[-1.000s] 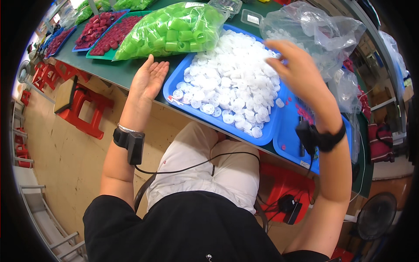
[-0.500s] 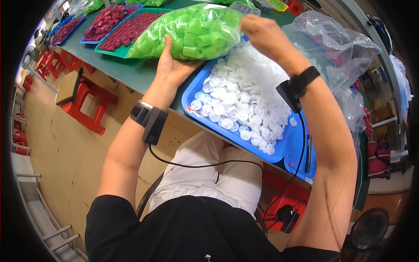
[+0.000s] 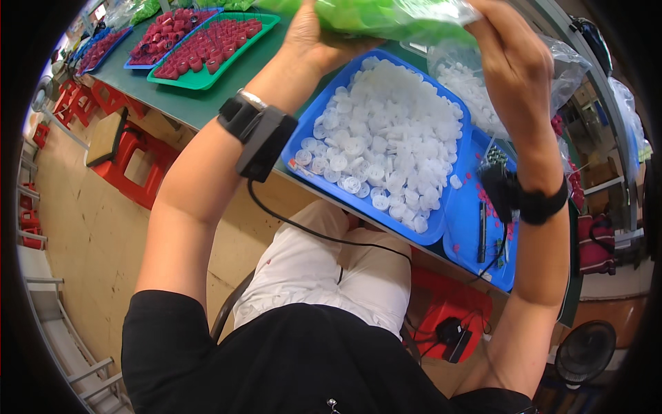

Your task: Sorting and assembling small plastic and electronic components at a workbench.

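I hold up a clear plastic bag of green ring-like plastic parts (image 3: 386,19) at the top edge of the view, where part of it is cut off. My left hand (image 3: 318,47) supports its left side from below, thumb up against it, with the other fingers partly hidden. At the bag's right end, my right hand (image 3: 514,65) pinches the plastic with its fingers closed. Below the bag lies a blue tray (image 3: 298,141) heaped with small white translucent round plastic parts (image 3: 386,145).
A second blue tray (image 3: 460,221) at the right holds a black pen (image 3: 482,231) and small pink bits. Behind it lies a clear bag with white parts (image 3: 463,86). Trays of dark red parts, one green (image 3: 200,81), stand at the far left. A red stool (image 3: 134,172) stands beside the table.
Both hands have carried the green-part bag up and to the right. The green tray of red parts, partly covered before, now shows more fully. My right hand has swung outward.
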The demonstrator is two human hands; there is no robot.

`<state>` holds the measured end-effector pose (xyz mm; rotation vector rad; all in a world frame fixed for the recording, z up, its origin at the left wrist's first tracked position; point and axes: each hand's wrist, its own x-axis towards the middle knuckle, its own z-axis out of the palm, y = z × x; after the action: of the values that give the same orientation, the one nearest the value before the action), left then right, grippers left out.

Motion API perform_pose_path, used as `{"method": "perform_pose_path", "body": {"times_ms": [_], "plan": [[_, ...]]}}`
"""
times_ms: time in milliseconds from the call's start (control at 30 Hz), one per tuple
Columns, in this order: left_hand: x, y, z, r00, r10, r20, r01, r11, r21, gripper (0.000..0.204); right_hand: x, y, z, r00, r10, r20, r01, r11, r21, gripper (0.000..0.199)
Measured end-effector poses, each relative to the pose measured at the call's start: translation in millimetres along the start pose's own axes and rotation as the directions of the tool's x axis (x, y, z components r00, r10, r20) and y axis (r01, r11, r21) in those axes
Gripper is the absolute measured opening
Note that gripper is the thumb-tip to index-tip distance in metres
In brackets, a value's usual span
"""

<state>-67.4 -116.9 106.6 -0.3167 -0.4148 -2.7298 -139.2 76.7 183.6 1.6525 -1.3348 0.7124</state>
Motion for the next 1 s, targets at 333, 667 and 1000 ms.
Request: {"method": "perform_pose_path", "body": {"times_ms": [333, 667, 1000], "plan": [[99.8, -8.6, -73.2, 0.900, -0.164, -0.404, 0.418, 0.056, 0.907, 0.062, -87.6, -8.8, -13.4, 0.772, 0.569, 0.284, -0.539, 0.822, -0.182, 0.016], [203.0, 16.8, -168.7, 0.985, -0.141, 0.103, -0.174, -0.752, 0.636, 0.046, -83.1, -13.2, -9.8, 0.761, 0.513, 0.397, -0.509, 0.852, -0.126, 0.011], [225.5, 0.9, -181.9, 0.991, -0.127, -0.032, -0.052, -0.604, 0.796, 0.036, -96.9, -11.3, -15.0, 0.752, 0.497, 0.433, -0.501, 0.858, -0.114, 0.010]]}}
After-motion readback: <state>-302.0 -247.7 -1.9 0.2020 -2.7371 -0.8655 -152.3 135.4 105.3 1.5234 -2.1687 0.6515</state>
